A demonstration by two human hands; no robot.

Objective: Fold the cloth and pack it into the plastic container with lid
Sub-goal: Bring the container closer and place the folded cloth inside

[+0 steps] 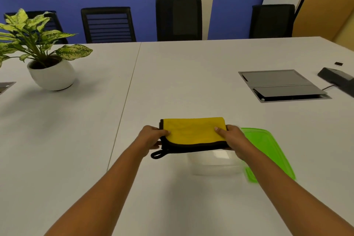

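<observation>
A folded yellow cloth (193, 132) with a black border and a black hanging loop is held flat in the air between both hands. My left hand (152, 137) grips its left end, thumb on top. My right hand (232, 138) grips its right end the same way. Just below and toward me stands the clear plastic container (216, 165), open, partly hidden by the cloth and my right hand. The green lid (268, 149) lies on the table to the container's right, partly under my right forearm.
A potted plant (50, 72) in a white pot stands at the far left. A grey cable hatch (281, 85) is set into the white table (172, 82) at the right, with a dark device (339, 79) beyond it. Black chairs (179, 19) line the far edge.
</observation>
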